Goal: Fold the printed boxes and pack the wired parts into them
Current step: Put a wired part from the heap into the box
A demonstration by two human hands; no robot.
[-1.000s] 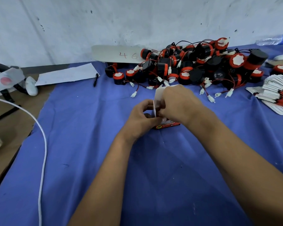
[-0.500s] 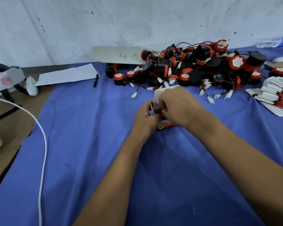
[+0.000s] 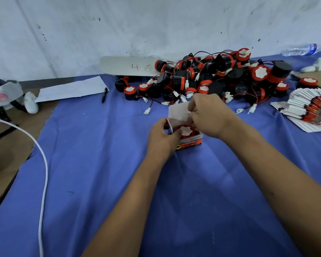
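Since half a second ago, both hands are spreading apart, and I am now seeing into the printed box (image 3: 190, 140): its top is standing open and a wired part (image 3: 186, 130) with a red rim and white face is sitting inside it. Box is resting upright on the blue cloth (image 3: 100, 164) covering the desk, near the middle, just in front of the pile of wired parts (image 3: 220, 78).

Left hand (image 3: 162, 137) is gripping the box's left side, fingers curled around the left side flap (image 3: 170, 126), thumb lying against the part's rim. Right hand (image 3: 209, 115) is pinching the white rear flap (image 3: 179, 112), which is standing up behind the opening. I cannot tell what the fingertips underneath are doing.

Pile of black-and-red parts with red and black leads and white plugs is lying against the white wall (image 3: 156, 25). Stack of flat printed boxes (image 3: 309, 112) is fanning out at the right edge of the desk. Behind the pile, a card marked "46" (image 3: 130, 66) is leaning at the wall. Further left, a sheet of paper (image 3: 72, 89) and a black pen (image 3: 105, 92) are lying on the cloth. White cable (image 3: 43, 173) is running down the left side. Plastic bottle (image 3: 299, 50) is lying at far right by the wall.
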